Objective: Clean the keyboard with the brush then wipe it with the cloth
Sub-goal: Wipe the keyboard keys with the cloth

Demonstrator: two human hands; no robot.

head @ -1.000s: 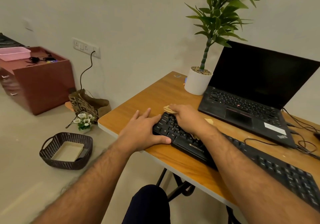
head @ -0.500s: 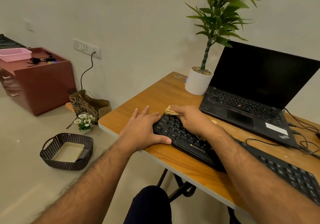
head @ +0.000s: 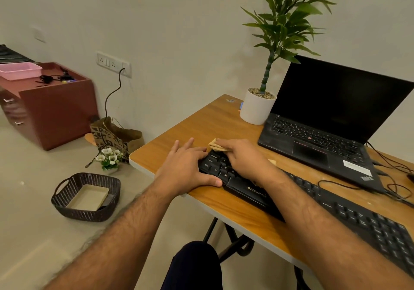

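Wiping step, judged under way: my right hand [head: 243, 158] is pressing the tan cloth [head: 216, 145] onto the far left corner of the black Zebronics keyboard [head: 313, 202], fingers lying together over the cloth, while my left hand [head: 187, 168] is bracing the keyboard's left end on the wooden tabletop [head: 201, 121], fingers straight and slightly spread, thumb along the front edge. No brush is in view; the next move is probably calling for drawing the cloth rightward along the key rows toward the unwiped end.
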